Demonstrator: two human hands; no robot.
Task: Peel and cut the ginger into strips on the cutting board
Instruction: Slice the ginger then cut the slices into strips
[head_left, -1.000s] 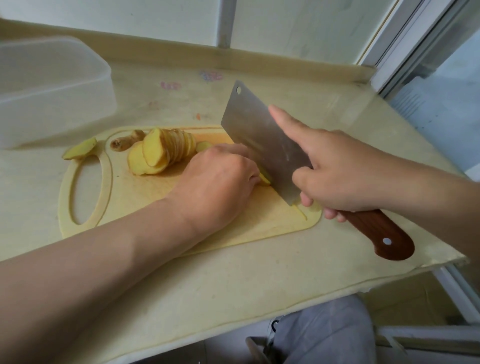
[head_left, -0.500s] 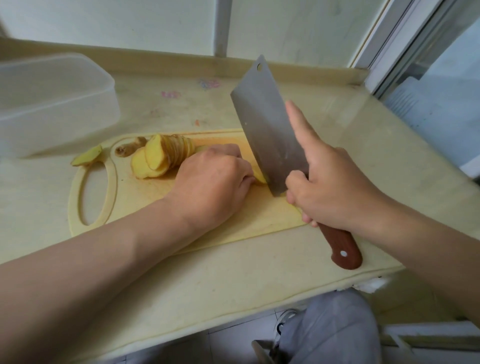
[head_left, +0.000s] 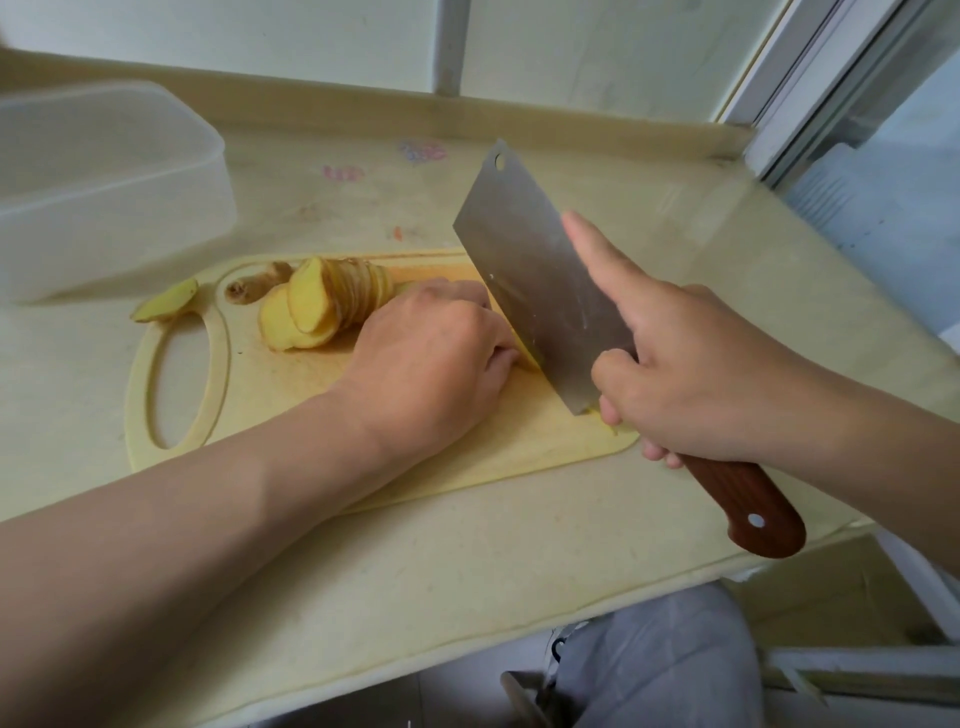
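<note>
Cutting board (head_left: 311, 415): pale yellow plastic with an oval handle hole at its left end. It lies flat on the countertop (head_left: 467, 561), near the front edge.
Ginger piece (head_left: 529, 356): on the board's right half, between the left fingertips and the blade. Only a thin yellow edge shows; the rest is hidden under the hand.
Ginger slices (head_left: 322, 306): a leaning, overlapping row of peeled yellow rounds on the board's far middle, just left of the left hand.
Ginger knob (head_left: 254, 285): a small brown unpeeled stub on the board, behind the slices and close to the handle hole.
Loose slice (head_left: 166, 307): one yellow slice across the board's far left rim, partly on the countertop.
Cleaver (head_left: 535, 280): a broad steel blade with a hole in its far corner and a red-brown wooden handle. The edge is down against the ginger piece, and the heel is near the board's front right corner.
Left hand (head_left: 431, 364): fingers curled under, knuckles toward the blade, pinning the ginger piece to the board.
Right hand (head_left: 691, 374): fingers wrapped round the cleaver's handle, with the index finger stretched along the flat of the blade.
Container (head_left: 104, 182): a translucent plastic box on the countertop at far left, well apart from the board.
</note>
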